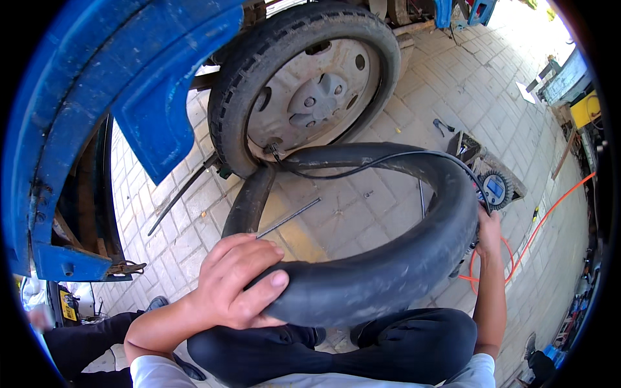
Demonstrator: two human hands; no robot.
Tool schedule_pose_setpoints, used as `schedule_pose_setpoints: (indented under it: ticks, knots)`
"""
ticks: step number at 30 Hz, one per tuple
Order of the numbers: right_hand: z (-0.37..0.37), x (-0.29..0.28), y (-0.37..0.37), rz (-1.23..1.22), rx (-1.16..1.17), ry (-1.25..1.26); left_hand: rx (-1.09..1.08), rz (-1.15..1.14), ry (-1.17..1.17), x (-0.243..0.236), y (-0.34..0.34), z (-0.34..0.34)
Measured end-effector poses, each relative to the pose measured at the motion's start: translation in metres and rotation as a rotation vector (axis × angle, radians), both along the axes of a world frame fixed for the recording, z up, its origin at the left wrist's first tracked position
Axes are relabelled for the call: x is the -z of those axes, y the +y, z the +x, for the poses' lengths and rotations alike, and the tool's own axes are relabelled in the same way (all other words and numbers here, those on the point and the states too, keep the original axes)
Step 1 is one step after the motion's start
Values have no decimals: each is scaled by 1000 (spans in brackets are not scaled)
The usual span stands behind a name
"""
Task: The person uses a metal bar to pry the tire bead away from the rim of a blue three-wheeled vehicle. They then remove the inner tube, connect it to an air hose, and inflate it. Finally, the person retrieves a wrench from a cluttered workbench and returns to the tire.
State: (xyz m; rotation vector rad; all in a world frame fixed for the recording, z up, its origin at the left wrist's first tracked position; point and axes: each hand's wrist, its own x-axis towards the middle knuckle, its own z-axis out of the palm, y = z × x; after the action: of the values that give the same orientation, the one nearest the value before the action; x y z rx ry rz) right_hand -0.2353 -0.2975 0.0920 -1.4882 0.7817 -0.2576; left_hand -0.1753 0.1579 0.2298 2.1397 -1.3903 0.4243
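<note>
My left hand (242, 281) grips a black inner tube (369, 284) at its near left, fingers wrapped round it above my knees. At the tube's right side, my right hand (486, 229) closes on a digital tyre inflator gauge (495, 189), with its fingers partly hidden. A black hose (344, 174) runs from the gauge to a connector (275, 147) at the low part of a dusty wheel (310, 97), which stands at the vehicle behind the tube. A metal rod (288, 216) lies on the paving inside the ring.
A blue vehicle body (149, 123) fills the upper left. A tool box (466, 147), an orange hose (550, 213) and a thin dark bar (174, 200) are on the paving (420, 90). Equipment lines the right edge. Another person's dark-trousered leg (84, 343) shows at lower left.
</note>
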Motion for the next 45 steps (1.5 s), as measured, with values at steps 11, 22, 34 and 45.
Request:
schedule_pose_setpoints:
  ticks: [11, 22, 34, 45]
  knots:
    - [115, -69, -26, -55, -189, 13, -223, -24, 81, 34, 14, 33]
    - [183, 17, -25, 147, -66, -1, -354, -193, 286, 5, -52, 74]
    - [174, 29, -25, 143, -100, -14, -391, -186, 247, 4, -50, 64]
    - [174, 45, -23, 84, -164, 101, -379, -196, 300, 0, -43, 65]
